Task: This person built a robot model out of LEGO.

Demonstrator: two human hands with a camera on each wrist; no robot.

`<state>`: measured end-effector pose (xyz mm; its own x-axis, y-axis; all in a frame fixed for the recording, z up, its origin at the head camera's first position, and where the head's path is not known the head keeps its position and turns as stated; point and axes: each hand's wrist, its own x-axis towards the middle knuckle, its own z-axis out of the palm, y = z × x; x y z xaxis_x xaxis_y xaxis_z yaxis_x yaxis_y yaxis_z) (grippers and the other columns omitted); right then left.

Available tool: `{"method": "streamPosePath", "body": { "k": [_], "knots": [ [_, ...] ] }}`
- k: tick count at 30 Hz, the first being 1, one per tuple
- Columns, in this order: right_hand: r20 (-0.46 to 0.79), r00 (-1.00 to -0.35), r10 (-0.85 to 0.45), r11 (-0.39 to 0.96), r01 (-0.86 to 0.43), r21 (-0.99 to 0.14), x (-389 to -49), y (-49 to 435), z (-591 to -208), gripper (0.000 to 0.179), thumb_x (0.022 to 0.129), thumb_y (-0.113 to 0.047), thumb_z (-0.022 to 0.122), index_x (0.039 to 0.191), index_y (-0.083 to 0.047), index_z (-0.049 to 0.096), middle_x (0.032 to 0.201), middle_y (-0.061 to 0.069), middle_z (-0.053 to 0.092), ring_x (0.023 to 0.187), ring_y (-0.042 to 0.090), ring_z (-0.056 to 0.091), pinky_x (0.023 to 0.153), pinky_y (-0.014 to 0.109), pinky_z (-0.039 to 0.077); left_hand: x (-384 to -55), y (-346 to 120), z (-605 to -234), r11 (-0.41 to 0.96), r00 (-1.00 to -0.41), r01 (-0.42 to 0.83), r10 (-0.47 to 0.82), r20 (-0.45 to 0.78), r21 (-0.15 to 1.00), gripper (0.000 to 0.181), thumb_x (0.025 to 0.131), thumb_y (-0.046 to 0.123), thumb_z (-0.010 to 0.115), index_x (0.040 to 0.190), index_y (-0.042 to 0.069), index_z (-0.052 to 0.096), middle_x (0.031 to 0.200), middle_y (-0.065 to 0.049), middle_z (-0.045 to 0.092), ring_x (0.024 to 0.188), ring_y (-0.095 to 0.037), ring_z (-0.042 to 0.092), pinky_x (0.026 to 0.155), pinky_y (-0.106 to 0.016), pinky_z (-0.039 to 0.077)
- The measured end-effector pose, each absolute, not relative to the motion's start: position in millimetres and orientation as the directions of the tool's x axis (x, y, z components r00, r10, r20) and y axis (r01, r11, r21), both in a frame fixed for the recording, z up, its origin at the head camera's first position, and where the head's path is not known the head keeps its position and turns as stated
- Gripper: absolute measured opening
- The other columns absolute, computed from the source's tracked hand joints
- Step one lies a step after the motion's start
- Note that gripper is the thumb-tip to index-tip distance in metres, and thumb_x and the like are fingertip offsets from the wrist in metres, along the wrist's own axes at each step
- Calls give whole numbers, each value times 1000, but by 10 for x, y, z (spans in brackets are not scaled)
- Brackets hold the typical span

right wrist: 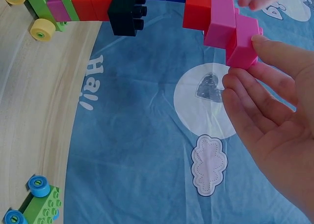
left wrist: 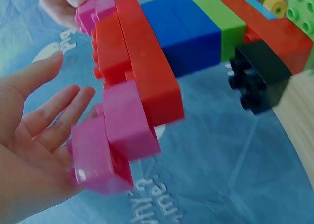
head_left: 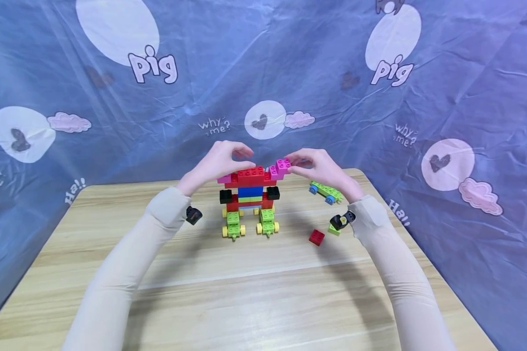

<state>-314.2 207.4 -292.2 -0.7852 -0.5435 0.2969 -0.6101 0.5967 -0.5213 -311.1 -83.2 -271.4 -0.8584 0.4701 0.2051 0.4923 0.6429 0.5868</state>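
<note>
A figure of toy building bricks (head_left: pixel 250 191) stands upright on the table, with red, blue and green bricks in its body and wheeled green bases (head_left: pixel 268 225) below. Stepped pink bricks (left wrist: pixel 110 130) jut from one top end and another pink brick (right wrist: pixel 244 42) tops the opposite end. My right hand (head_left: pixel 314 165) pinches that outer pink brick between thumb and fingers. Beside the left pink bricks, my left hand (head_left: pixel 221 158) has its thumb and fingers spread, gripping nothing. Its fingers (left wrist: pixel 59 121) are partly hidden behind the pink bricks. Black bricks (head_left: pixel 273 193) stick out at both sides.
Right of the figure lies a green wheeled base (head_left: pixel 326 191) with blue wheels. Nearer are a loose red brick (head_left: pixel 316 237) and a light green brick (head_left: pixel 334 230), close to the right wrist. A patterned blue cloth (head_left: pixel 202 92) hangs behind the wooden table (head_left: pixel 237 292).
</note>
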Motion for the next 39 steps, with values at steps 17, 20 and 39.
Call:
{"method": "streamPosePath", "body": {
  "k": [17,20,39],
  "knots": [
    [288,-793,-537,611,-601,-515,-3132,2060,-2908,36,93,-19,69,125,-4,66,118,14,70,104,25,67,97,43,56,-3038,-1307,-2767,612,-890,441,391,234,656,43,87,32,76,123,8,68,123,-13,70,111,-27,67,99,-44,54],
    [284,-793,-540,610,-600,-518,-3121,2057,-2914,36,93,-18,69,126,-3,66,118,14,70,104,26,67,97,43,56,-3017,-1370,-2785,615,-895,434,381,233,658,44,87,31,76,124,8,68,123,-13,71,111,-27,67,98,-44,55],
    [300,-797,-525,588,-594,-549,-3086,2066,-2963,38,95,-18,68,130,-5,64,119,15,69,105,27,67,96,45,56,-2940,-1673,-3068,581,-904,402,377,204,708,58,89,34,74,137,7,57,131,-17,65,121,-35,62,105,-51,49]
  ]
}}
